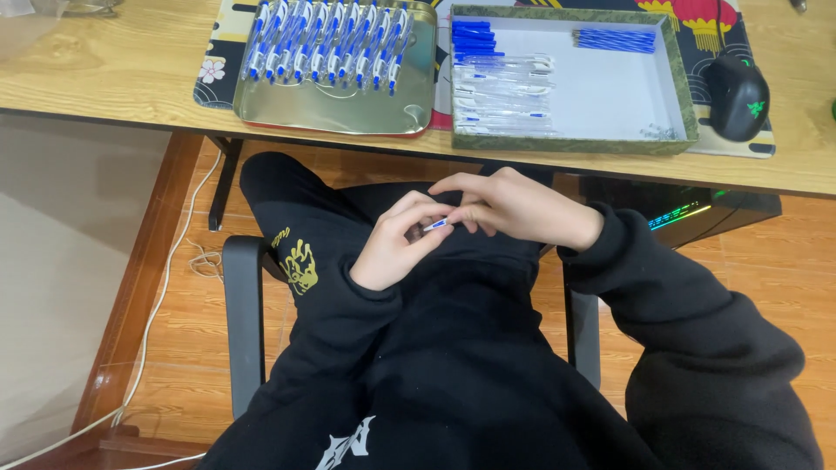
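Note:
Over my lap, below the table edge, my left hand (pixel 396 239) and my right hand (pixel 514 206) meet around a small pen (pixel 437 224) with a blue and white end. Only that short end shows between the fingers of both hands; the rest of the pen is hidden. On the table above, a shiny metal tray (pixel 335 113) holds several blue and white pens (pixel 326 43) in rows. Beside it, a green-rimmed box (pixel 688 104) with a white floor holds clear pen barrels (pixel 505 96), blue caps (pixel 473 38) and blue refills (pixel 614 39).
A black computer mouse (pixel 737 94) lies on a patterned mat at the right of the wooden table (pixel 104 70). I sit on a black chair (pixel 244 322). A dark computer case with lit strips (pixel 688 213) stands under the table. White cables (pixel 165 287) run along the tiled floor.

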